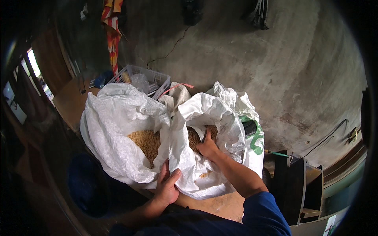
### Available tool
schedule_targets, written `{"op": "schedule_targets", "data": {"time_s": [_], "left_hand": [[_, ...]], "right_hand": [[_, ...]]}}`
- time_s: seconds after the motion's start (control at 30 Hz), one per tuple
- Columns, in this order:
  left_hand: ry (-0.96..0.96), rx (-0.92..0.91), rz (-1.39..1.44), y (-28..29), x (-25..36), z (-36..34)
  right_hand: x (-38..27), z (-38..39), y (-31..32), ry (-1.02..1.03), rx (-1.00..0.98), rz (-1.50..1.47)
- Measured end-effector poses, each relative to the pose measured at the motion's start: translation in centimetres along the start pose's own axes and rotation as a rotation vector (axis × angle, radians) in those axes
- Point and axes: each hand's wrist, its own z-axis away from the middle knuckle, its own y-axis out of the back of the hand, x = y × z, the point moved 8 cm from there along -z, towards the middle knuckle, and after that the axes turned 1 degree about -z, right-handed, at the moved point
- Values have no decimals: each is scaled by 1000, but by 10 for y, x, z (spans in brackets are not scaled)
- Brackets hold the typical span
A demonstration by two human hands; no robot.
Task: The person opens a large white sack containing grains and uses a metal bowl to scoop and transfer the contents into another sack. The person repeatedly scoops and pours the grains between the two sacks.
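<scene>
Two white woven sacks stand side by side with their mouths rolled wide. The left sack (114,118) holds tan, bean-like grains (146,143). In the right sack (183,165) lie browner grains (193,138). My right hand (207,147) reaches into that sack, closed on a scoop-like tool with a dark edge (204,136); most of the tool is hidden by the hand and grains. My left hand (167,188) pinches the near left side of the right sack between thumb and fingers. A few loose grains (203,174) rest on a fold of this sack.
Behind the sacks sits a pale plastic crate (161,80) with bags inside. A white sack with green print (256,141) stands at the right. Beyond it are dark shelves (293,188). A dark blue rounded container (87,185) is at lower left, and a stained wall (275,67) rises behind.
</scene>
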Motion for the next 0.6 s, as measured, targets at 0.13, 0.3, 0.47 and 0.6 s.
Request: {"op": "schedule_targets", "data": {"time_s": [0.13,0.3,0.47,0.6], "left_hand": [[-17,-3,-11,-5,8,-1],[-27,-35,-22,-13,14,0],[-51,-58,-59,-8,16,3],[-67,-55,-46,-5,18,6]], "right_hand": [[3,9,-31,-173,-161,-630],[25,2,-41,-344,-307,-873],[57,-8,-43,-455,-399,-1110],[45,-7,-42,-455,-312,-1154]]}}
